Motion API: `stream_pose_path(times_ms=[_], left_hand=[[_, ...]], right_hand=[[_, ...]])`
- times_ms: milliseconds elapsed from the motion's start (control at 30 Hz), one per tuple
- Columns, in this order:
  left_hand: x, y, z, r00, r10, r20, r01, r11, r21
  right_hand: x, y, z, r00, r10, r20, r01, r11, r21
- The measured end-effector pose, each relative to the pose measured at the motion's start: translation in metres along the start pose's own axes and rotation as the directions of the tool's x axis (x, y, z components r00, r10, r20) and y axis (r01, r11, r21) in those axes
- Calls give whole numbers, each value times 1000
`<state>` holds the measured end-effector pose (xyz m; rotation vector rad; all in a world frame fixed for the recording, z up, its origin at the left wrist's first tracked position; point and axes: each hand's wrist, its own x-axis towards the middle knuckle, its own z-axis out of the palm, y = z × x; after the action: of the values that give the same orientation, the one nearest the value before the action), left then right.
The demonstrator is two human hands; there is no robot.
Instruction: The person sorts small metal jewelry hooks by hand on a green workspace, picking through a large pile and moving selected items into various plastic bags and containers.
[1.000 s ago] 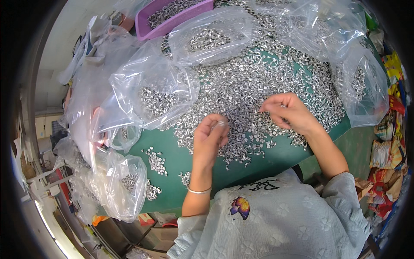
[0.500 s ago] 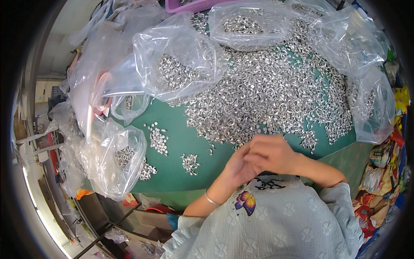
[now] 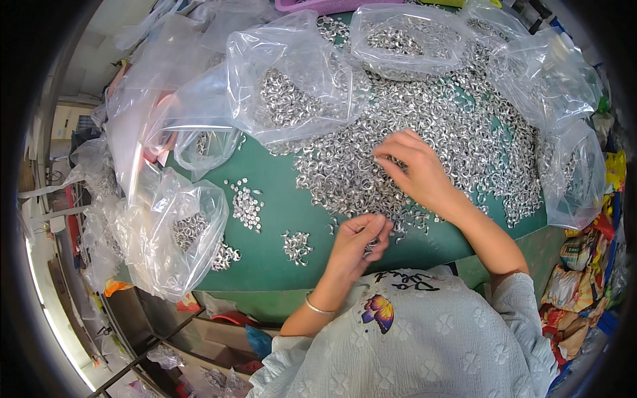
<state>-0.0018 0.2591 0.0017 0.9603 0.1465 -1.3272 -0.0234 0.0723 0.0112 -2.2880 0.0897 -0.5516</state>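
A broad heap of small silvery curved metal pieces [image 3: 358, 174], some shaped like open rings, covers the middle of the green tabletop [image 3: 272, 262]. My left hand [image 3: 358, 244] is curled at the near edge of the heap, with a few of these pieces showing between the fingers and palm. Over the heap, my right hand [image 3: 419, 171] has its fingers bent and the thumb close to the fingertips; whatever is pinched there is too small to name. Left of my left hand lie a small pile of curved pieces [image 3: 296, 248] and a group of round silvery bits [image 3: 246, 209].
Clear plastic bags with metal pieces ring the heap: a large bag [image 3: 292, 93] behind, another bag [image 3: 408, 41] farther back, a bag [image 3: 574, 176] at right and a crumpled bag [image 3: 176, 232] at left. A purple basket [image 3: 325, 6] stands at the far edge.
My hands were together at the near edge of the heap and are now apart. The right has reached forward over the heap; the left has shifted slightly left. The view has shifted a little.
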Motion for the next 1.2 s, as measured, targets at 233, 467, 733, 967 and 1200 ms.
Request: stream_pose_path(times_ms=[233, 467, 733, 967, 1200], left_hand=[[20, 35, -8, 640, 755, 143, -297, 72, 952], [35, 45, 1, 739, 658, 145, -45, -166, 985], [40, 47, -1, 717, 663, 214, -124, -180, 976], [43, 50, -8, 600, 760, 249, -299, -76, 951], [18, 57, -20, 953, 290, 83, -292, 956, 19]], right_hand=[[9, 9, 19, 995, -28, 97, 46, 982, -184], [2, 18, -26, 923, 362, 127, -384, 875, 294], [1, 25, -14, 989, 123, 76, -131, 986, 105], [14, 3, -2, 948, -25, 317, 186, 852, -489], [4, 22, -38, 799, 347, 492, -600, 510, 616]])
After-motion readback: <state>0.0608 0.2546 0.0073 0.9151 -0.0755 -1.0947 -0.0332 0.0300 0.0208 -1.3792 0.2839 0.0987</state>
